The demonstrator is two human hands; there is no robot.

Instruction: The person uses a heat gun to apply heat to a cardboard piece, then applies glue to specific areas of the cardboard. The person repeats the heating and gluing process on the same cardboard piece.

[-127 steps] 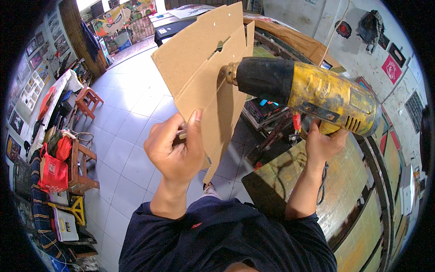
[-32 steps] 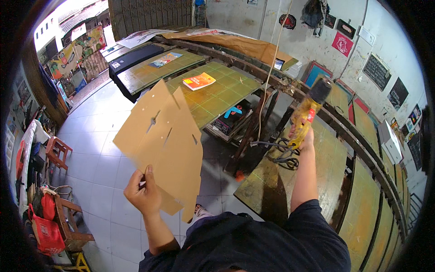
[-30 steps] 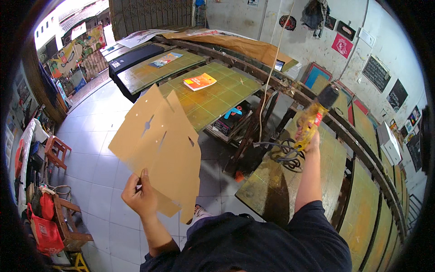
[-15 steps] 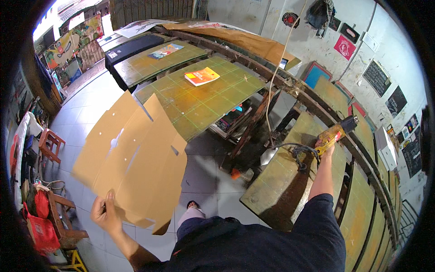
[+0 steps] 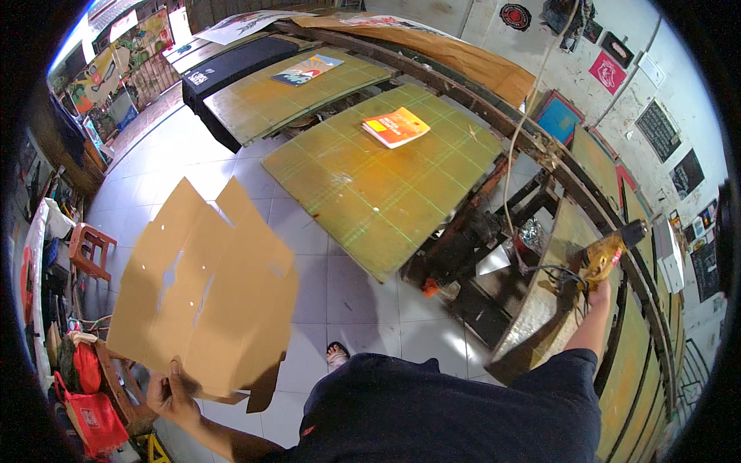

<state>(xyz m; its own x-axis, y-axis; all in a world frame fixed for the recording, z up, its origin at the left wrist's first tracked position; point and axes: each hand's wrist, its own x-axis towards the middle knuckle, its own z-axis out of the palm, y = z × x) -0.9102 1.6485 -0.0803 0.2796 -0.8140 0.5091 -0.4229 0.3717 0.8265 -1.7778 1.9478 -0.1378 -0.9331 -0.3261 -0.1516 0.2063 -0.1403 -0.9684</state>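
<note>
My left hand pinches the lower edge of a flattened brown cardboard sheet, thumb on top. The sheet has slots, small holes and fold lines, and is held over the floor on the left. My right hand is wrapped round a yellow tool with a dark nozzle, which looks like a heat gun. Its nozzle points up and to the right. A dark cord hangs bunched beside the tool, above a tilted greenish board. My fingers partly hide the tool's handle.
Greenish-yellow boards with grid lines project from a long dark rail. On them lie an orange book and a blue-and-orange picture. A hanging cable drops near the rail. At left stand a red-brown stool and a red bag.
My view has shifted, so the boards appear farther right and larger. The cardboard sits lower and slightly left in view. My right hand with the heat gun appears farther right and lower.
</note>
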